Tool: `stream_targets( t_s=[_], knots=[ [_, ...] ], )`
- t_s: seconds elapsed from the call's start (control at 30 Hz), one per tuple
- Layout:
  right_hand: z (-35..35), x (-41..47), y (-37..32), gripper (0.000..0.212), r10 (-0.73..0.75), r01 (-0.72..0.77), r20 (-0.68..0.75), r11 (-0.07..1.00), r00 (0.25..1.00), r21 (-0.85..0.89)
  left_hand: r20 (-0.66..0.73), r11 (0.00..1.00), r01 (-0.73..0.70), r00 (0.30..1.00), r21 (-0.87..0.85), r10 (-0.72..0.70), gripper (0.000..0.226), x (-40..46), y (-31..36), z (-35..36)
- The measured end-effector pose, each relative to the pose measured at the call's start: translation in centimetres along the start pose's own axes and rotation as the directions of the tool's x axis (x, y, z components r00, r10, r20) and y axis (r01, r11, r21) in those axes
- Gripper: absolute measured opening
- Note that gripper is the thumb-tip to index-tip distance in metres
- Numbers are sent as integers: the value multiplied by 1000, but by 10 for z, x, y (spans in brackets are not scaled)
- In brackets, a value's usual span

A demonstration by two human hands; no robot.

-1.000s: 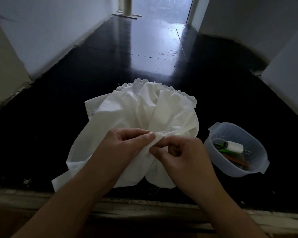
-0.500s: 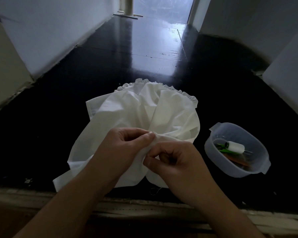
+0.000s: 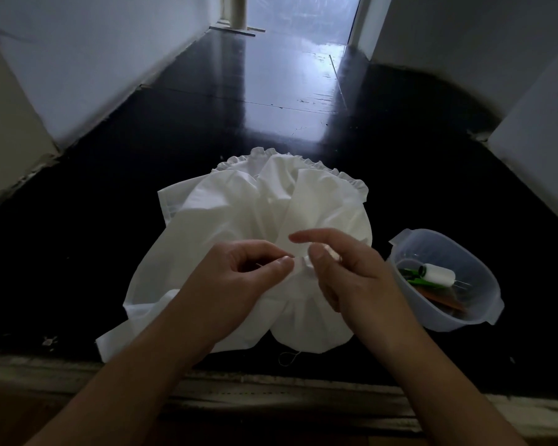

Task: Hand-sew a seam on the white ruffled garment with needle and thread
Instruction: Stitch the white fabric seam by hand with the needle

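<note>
The white ruffled cotton garment point(image 3: 252, 220) lies bunched on the glossy black floor point(image 3: 207, 123) in front of me, its frilled edge turned away from me and its near folds gathered under my hands. My left hand point(image 3: 239, 278) has its thumb and forefinger pressed together on a raised fold of the cloth; a thin pale line shows there that may be the needle, but I cannot tell for sure. Half a second ago my right hand point(image 3: 345, 272) was curled tight against that same fold, knuckle to knuckle with the left. Now it has let go and opened, forefinger stretched out above the fabric and thumb raised beside it, with a small gap between its tips and the left hand's pinch. Its lower fingers rest loosely against the cloth. A short loop of white thread point(image 3: 287, 357) trails out from under the garment's near edge. To my right, apart from the garment, stands the translucent plastic tub point(image 3: 484, 320) holding a white spool of thread point(image 3: 438, 275) and some green pieces.
</note>
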State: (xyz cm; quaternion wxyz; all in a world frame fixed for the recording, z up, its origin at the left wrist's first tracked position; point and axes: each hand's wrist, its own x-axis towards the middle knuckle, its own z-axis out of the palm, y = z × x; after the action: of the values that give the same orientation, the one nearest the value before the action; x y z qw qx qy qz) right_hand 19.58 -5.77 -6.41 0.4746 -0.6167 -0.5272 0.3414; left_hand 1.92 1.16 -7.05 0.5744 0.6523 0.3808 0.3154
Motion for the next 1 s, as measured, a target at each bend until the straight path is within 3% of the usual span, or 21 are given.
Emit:
stream_targets(
  t_s=[0.07,0.37,0.63,0.8,0.93,1.0],
  knots=[
    [1,1,-2,10,-12,14,46,999,999,-42,14,999,-31,999,30,30,12,0,0,1],
    [-3,1,4,17,18,-22,-46,995,999,-102,2,991,-32,999,133,32,13,2,-3,1],
    [-4,1,0,12,21,-33,-81,988,996,-150,13,997,20,1000,76,-21,12,-1,4,-3],
    [-11,-1,-5,13,98,-87,-139,993,985,79,-4,998,10,1000,67,-9,12,-2,5,-6],
    [-2,-8,-10,23,-19,7,-73,987,997,-160,-3,996,-60,998,68,60,11,-2,7,-6],
    [1,-8,-7,18,-37,24,-56,978,998,-207,10,994,-79,997,73,78,12,-3,8,-5]
  ],
)
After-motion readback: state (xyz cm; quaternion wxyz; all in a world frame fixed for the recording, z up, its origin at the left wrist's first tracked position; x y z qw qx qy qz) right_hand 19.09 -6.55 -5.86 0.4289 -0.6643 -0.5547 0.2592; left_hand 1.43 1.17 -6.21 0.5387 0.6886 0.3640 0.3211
